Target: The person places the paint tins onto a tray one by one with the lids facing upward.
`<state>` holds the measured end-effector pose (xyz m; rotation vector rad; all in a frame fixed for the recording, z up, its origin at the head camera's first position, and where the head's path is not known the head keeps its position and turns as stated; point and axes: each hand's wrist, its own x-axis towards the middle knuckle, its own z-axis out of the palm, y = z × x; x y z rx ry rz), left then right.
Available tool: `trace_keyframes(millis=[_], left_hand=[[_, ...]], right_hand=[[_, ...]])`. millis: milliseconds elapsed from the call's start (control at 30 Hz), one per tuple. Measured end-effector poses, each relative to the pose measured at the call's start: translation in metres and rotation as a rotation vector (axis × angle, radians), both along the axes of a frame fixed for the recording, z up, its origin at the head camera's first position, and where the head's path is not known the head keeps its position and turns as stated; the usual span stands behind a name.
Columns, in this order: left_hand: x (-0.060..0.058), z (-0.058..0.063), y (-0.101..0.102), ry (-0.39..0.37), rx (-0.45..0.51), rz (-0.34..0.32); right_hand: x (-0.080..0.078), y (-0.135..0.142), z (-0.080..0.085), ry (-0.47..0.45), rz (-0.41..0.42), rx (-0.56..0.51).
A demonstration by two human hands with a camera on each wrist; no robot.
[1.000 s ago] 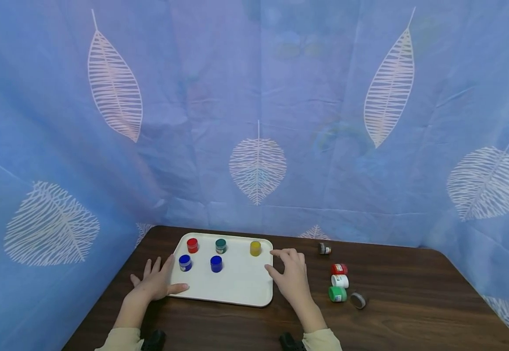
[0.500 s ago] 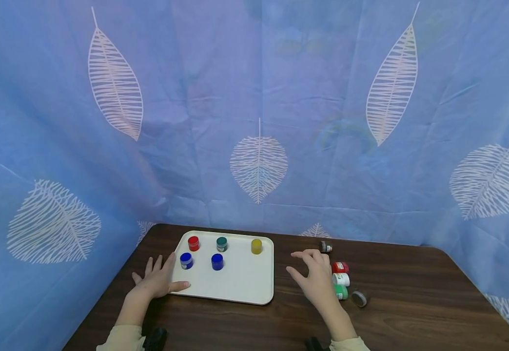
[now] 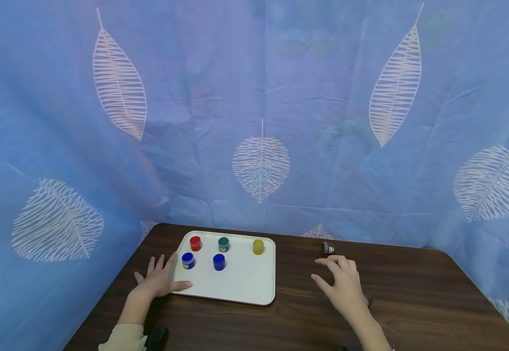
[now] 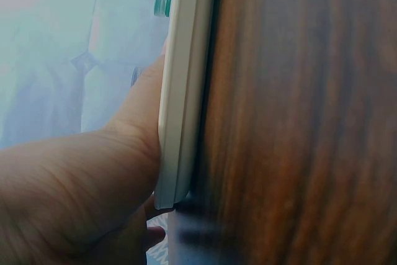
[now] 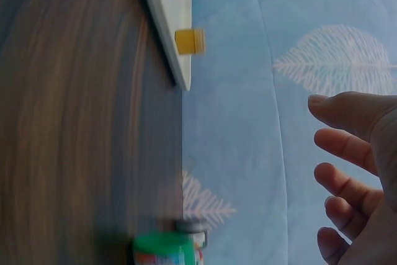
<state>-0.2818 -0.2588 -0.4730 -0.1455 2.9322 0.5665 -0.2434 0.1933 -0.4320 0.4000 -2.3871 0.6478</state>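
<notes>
My left hand [image 3: 157, 282] rests on the left side of a white tray [image 3: 245, 280], its fingers spread and the thumb lying over the near-left rim. On the tray stand small paint jars: a red jar [image 3: 195, 243], a dark green jar [image 3: 224, 244], a yellow jar [image 3: 258, 247] and two blue jars, one blue jar [image 3: 188, 260] left of the other blue jar [image 3: 219, 262]. My right hand [image 3: 344, 285] is right of the tray with nothing in it, thumb and fingers apart. It hides most of a group of jars; a green-lidded jar [image 5: 164, 249] shows in the right wrist view.
A dark jar [image 3: 327, 248] lies on its side on the brown wooden table [image 3: 412, 292], just beyond the right hand. Behind the table hangs a blue cloth [image 3: 254, 87] with white leaf prints.
My right hand has moved right, from beside the tray's right edge to over the loose jars, now covering the red, white and green ones. The left hand keeps its place on the tray.
</notes>
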Motion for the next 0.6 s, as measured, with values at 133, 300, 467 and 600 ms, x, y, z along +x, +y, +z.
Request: trace_keyframes(millis=[133,300,467,600], left_hand=[[0.002,0.002,0.001,0.001,0.003,0.004],[0.003,0.003,0.0,-0.001,-0.008,0.007],[0.002,0.001,0.001,-0.002,-0.013,0.011],[0.002,0.001,0.001,-0.002,-0.014,0.018]], right_hand=[[0.001,0.013,0.0,0.026,0.0,0.028],[0.001,0.03,0.0,0.057,0.0,0.068],[0.001,0.05,-0.001,0.045,-0.013,0.107],[0.0,0.065,-0.004,0.0,-0.045,0.155]])
